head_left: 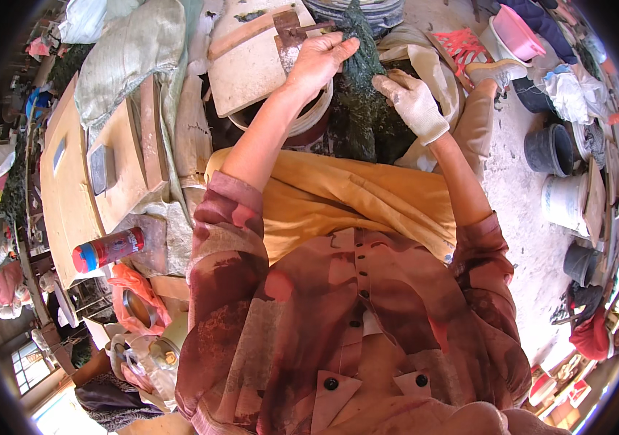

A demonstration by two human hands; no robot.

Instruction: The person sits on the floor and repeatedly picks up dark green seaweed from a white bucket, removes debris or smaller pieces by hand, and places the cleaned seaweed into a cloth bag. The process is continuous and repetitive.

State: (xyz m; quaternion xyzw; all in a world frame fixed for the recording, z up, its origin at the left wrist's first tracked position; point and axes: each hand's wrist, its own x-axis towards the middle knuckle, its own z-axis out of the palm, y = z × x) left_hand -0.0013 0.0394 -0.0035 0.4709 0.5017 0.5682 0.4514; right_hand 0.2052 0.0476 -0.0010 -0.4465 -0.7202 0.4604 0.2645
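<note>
My bare left hand (323, 60) is at the top centre, thumb and fingers pinched at the left edge of a dark green stringy bundle (361, 65), perhaps netting or seaweed. My right hand (413, 103), in a whitish knit glove, pinches the bundle's right edge lower down. The bundle hangs over a darker mass (361, 122) before my lap. Just left of my left hand, a rusty metal fixture (289, 35) is on a pale board (244, 70), which lies over a round tub (309, 119). What my fingertips cover is hidden.
An ochre cloth (342, 190) covers my lap. Wooden boards (119, 163), a sack (130, 65) and a red container with a blue end (108, 250) are at left. Another person's shoe (497, 72) is close at upper right. Black buckets (548, 149) and a white bucket (565, 201) stand at right.
</note>
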